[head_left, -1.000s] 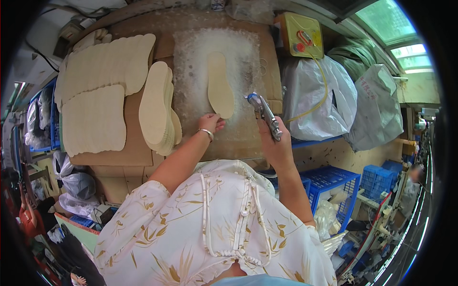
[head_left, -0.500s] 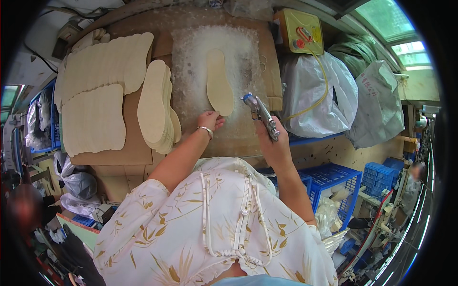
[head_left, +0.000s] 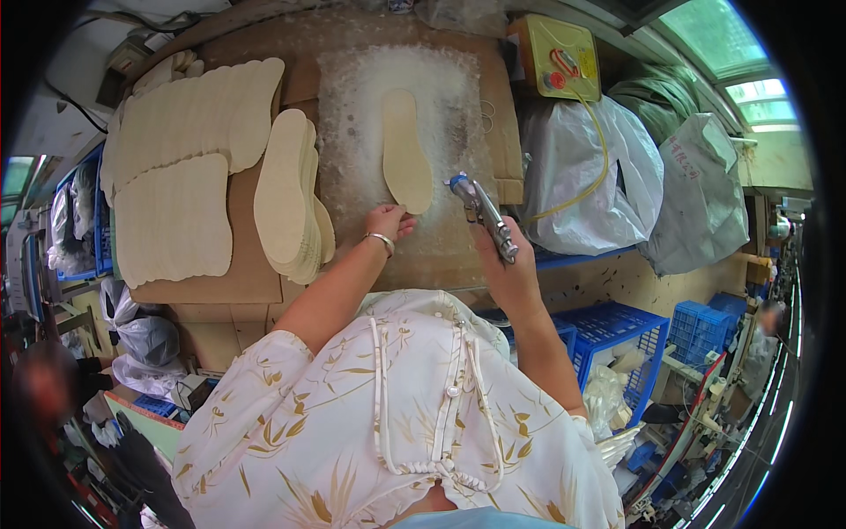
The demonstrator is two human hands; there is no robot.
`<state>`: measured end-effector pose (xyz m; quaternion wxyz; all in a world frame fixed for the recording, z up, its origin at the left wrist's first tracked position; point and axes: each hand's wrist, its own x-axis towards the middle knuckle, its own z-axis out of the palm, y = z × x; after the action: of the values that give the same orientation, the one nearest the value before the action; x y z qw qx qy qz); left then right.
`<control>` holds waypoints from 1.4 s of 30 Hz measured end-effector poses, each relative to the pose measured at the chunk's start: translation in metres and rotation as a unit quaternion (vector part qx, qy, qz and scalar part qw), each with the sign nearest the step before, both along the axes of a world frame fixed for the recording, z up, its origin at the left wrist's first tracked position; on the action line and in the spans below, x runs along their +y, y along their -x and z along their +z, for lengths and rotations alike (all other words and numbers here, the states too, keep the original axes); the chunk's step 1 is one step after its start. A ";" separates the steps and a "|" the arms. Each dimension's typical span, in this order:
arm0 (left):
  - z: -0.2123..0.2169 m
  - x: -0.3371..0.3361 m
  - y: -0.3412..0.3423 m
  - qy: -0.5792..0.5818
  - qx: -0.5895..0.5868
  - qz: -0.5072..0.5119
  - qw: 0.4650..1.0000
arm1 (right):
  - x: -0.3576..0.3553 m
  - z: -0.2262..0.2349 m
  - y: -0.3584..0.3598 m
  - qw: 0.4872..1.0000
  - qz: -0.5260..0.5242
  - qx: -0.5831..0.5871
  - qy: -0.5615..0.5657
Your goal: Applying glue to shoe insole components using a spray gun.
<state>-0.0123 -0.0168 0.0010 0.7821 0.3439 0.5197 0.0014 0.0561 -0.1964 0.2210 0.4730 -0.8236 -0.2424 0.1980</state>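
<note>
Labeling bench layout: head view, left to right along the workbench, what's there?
Fanned sheets of insoles → stacked insoles → left hand touching the single insole on the white-coated board → spray gun in the right hand → white plastic bag → grey bag.

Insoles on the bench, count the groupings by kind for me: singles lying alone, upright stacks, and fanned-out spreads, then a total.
Single insole lying alone on the white-crusted board, left hand at its heel: 1
Stack of insoles: 1
Fanned spreads: 2
Total: 4 groupings
</note>
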 end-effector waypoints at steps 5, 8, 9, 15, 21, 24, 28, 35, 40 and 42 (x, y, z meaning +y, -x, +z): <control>0.001 -0.001 0.000 0.002 -0.003 -0.002 1.000 | -0.003 -0.002 0.000 0.999 -0.019 0.028 0.006; -0.004 0.000 0.001 0.004 -0.005 0.007 1.000 | -0.007 0.002 0.003 0.999 0.000 0.036 0.029; -0.003 0.000 0.001 0.005 -0.004 0.006 1.000 | -0.009 0.004 0.005 0.999 0.023 0.031 0.038; 0.000 -0.001 0.000 -0.002 0.001 0.008 1.000 | -0.012 -0.001 0.004 0.999 -0.009 0.032 0.026; -0.004 -0.002 0.001 -0.001 -0.002 0.011 1.000 | -0.014 0.002 0.010 0.999 0.009 0.027 0.024; -0.002 -0.002 0.000 -0.005 -0.002 0.012 1.000 | -0.016 -0.002 0.009 0.999 -0.013 0.037 0.024; -0.003 -0.003 0.002 -0.005 -0.003 0.011 1.000 | -0.019 -0.002 0.014 0.999 0.026 0.021 0.024; 0.000 -0.005 0.000 -0.014 0.002 0.013 1.000 | -0.008 -0.004 0.006 1.000 -0.013 0.025 -0.001; -0.002 -0.004 0.003 -0.005 -0.002 0.000 1.000 | -0.015 -0.006 0.014 0.999 0.030 0.006 0.014; -0.002 -0.004 0.004 -0.001 -0.002 -0.001 1.000 | -0.015 -0.008 0.014 0.999 -0.015 0.046 0.016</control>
<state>-0.0160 -0.0212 -0.0006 0.7830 0.3450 0.5176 0.0017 0.0421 -0.2111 0.2125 0.4732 -0.8247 -0.2045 0.2328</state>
